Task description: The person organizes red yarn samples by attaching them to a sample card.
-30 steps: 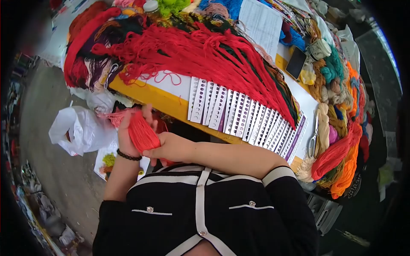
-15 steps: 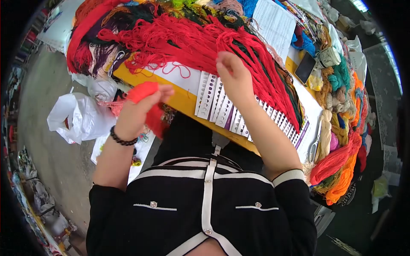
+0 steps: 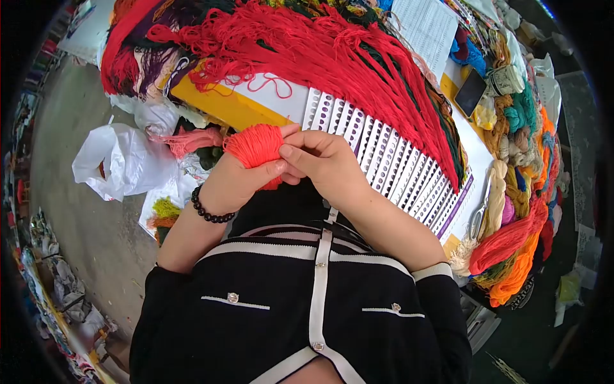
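Note:
A coral-red skein of thread (image 3: 253, 144) is wrapped in my left hand (image 3: 238, 181), just off the yellow table edge. My right hand (image 3: 329, 165) meets it there, thumb and fingers pinched together against the left fingertips. Whatever lies in that pinch is too small to make out. Beyond both hands, a long spread of loose red threads (image 3: 281, 54) lies over the table. Their near ends run to a row of white cards with punched holes (image 3: 390, 163).
Scissors (image 3: 480, 214) lie right of the cards, beside bundled yarn hanks (image 3: 511, 246). A phone (image 3: 471, 91) and a printed sheet (image 3: 423, 33) rest farther back. At the left are a white plastic bag (image 3: 118, 163) and the yellow table edge (image 3: 220, 101).
My right hand has come down from above the red threads to meet my left hand. My left hand has moved right and slightly down, still holding the coral-red skein.

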{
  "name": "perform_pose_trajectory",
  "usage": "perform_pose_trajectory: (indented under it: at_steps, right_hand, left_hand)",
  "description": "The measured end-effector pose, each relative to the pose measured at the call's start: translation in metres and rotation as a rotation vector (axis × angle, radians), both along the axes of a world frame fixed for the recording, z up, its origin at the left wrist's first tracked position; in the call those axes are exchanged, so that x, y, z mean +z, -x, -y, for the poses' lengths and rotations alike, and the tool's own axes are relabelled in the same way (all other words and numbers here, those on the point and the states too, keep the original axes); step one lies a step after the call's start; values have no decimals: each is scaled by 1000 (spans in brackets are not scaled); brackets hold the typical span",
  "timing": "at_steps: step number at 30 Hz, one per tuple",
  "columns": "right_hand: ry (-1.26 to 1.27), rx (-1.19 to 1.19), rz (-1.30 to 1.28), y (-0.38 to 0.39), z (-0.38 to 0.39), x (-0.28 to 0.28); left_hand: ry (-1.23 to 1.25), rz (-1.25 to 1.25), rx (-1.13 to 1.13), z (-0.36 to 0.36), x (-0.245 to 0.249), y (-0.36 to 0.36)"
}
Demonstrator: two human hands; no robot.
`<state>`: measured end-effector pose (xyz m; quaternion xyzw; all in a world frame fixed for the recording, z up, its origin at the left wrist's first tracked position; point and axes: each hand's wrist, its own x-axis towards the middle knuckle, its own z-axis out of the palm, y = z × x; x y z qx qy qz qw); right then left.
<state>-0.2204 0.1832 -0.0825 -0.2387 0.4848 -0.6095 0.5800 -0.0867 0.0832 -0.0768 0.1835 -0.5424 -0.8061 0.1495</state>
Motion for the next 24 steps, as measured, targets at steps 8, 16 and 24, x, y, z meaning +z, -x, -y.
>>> perform_pose_trajectory:
  at_steps: [8,16,24]
  right_hand:
    - [43,-50,27,-2,-8,11]
    - [30,-81,48,-3,-11,11]
    - [-26,-54,-44,-5,-11,12]
  left_hand:
    - [-100,95,15,2,10,-5]
    - [-42,139,8,1,8,-8]
    - [38,141,28,-6,6,-6]
